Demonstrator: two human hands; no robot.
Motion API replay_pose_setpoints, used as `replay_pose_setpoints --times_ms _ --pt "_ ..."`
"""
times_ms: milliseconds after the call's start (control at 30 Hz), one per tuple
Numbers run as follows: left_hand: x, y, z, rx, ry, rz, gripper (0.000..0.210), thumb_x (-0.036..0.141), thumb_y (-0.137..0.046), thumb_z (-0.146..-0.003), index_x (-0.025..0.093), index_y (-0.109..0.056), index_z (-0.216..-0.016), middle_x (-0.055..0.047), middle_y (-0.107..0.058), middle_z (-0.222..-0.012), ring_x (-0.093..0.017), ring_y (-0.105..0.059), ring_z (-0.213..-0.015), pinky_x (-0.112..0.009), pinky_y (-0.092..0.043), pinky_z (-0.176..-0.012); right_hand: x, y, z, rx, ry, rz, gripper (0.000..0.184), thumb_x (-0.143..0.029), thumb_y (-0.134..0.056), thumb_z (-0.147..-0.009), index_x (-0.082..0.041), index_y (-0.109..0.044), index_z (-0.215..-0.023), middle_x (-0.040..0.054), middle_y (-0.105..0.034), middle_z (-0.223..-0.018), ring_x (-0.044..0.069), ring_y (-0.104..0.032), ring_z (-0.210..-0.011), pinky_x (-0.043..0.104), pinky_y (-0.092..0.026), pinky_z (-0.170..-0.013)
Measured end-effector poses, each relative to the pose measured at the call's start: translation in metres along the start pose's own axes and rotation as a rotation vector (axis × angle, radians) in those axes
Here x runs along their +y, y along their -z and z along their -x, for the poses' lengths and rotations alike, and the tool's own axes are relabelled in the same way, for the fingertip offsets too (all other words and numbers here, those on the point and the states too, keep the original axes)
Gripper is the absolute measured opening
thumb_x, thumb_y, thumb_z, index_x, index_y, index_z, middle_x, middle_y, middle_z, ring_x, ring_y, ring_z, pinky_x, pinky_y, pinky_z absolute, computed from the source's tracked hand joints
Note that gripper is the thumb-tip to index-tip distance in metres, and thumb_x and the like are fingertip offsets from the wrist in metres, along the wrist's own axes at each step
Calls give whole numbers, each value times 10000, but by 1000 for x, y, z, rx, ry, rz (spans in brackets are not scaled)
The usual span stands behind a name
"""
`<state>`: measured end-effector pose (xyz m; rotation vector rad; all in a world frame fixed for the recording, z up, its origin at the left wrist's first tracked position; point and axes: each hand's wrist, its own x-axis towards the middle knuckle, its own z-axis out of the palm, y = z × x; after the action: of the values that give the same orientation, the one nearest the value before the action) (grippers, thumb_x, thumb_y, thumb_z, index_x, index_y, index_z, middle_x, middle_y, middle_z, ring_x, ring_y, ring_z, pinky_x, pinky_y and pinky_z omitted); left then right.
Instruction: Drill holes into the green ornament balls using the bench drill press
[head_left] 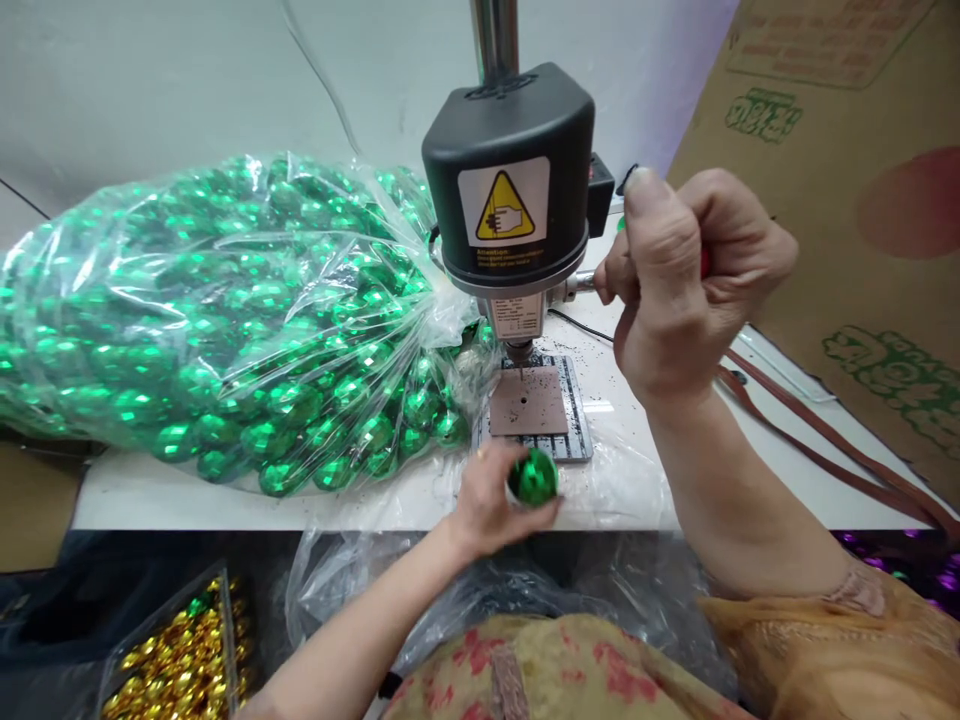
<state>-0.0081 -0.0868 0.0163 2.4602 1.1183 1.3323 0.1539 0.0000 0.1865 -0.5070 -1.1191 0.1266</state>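
Note:
My left hand (489, 502) is closed around a shiny green ball (535, 478), with a dark spot showing on its upper side. It holds the ball just in front of the base plate of a small drill press (512, 180). On that base lies a flat brownish board (551, 402) with one dark hole, and dark shavings are scattered about. Up at the right side of the machine's head, my right hand (675, 265) grips the feed handle (583, 284), whose outer end is mostly hidden by the fingers. The drill bit (523, 372) points down over the board.
A big clear plastic bag (225, 330) full of green faceted balls fills the table's left. Below stands a clear bin (225, 640) of gold balls. At right are a cardboard box (832, 200) and brown straps (810, 415). Loose plastic film (360, 570) hangs over the front edge.

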Motion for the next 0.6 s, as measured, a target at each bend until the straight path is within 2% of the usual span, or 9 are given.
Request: replay_pose_setpoints --times_ms 100,167,233,300,367,433,533,600 --pt "14 18 46 -241 -314 -114 442 542 -644 -845 145 -586 -1030 -41 -607 -738 -181 -552 -664 -311 -445 -589 3 1 2 -10 6 -16 450 -243 -602 -911 -194 -289 -592 -67 -237 -533 11 -362 -420 218 -303 -455" --pt "17 28 73 -374 -449 -245 345 426 -632 -883 145 -602 -1081 -76 -657 -827 -194 -593 -740 -318 -469 -642 5 1 2 -8 17 -9 464 -305 -613 -909 -201 -287 -595 -66 -229 -536 13 -343 -420 222 -309 -447" --pt "16 36 89 -476 -510 -308 327 331 -622 -901 167 -593 -1182 -109 -691 -993 -213 -631 -880 -334 -503 -735 6 1 1 -4 28 2 493 -382 -631 -893 -206 -281 -595 -66 -225 -532 17 -330 -419 230 -302 -435" --pt "12 41 88 -471 -524 -251 344 343 -592 -925 161 -582 -1216 -129 -689 -1077 -228 -634 -972 -345 -526 -790 6 2 2 -4 13 18 509 -424 -633 -887 -206 -278 -595 -63 -237 -534 19 -339 -426 228 -303 -432" --pt "4 41 69 -368 -492 -165 305 307 -543 -946 132 -578 -1193 -139 -689 -1058 -233 -633 -1001 -358 -545 -826 4 2 2 -2 -21 28 496 -409 -620 -899 -201 -283 -600 -59 -253 -547 18 -359 -439 218 -318 -446" --pt "-14 38 34 -261 -379 -167 272 144 -489 -924 129 -564 -1184 -136 -688 -1030 -232 -632 -1037 -397 -548 -906 3 2 4 1 -39 21 474 -367 -607 -912 -197 -288 -605 -58 -259 -560 17 -371 -448 213 -333 -465" --pt "-55 29 -33 -226 -15 -316 318 36 -409 -887 185 -604 -1090 -133 -662 -1083 -262 -610 -1133 -484 -501 -1021 4 3 5 6 -38 -3 454 -318 -609 -911 -198 -294 -606 -60 -265 -561 25 -383 -448 225 -328 -472" --pt "-87 21 -75 -226 227 -298 275 41 -441 -853 179 -631 -997 -158 -651 -1047 -324 -586 -1174 -525 -472 -1034 6 3 5 15 -26 -17 456 -317 -625 -900 -202 -297 -605 -61 -272 -552 34 -380 -439 242 -314 -464"
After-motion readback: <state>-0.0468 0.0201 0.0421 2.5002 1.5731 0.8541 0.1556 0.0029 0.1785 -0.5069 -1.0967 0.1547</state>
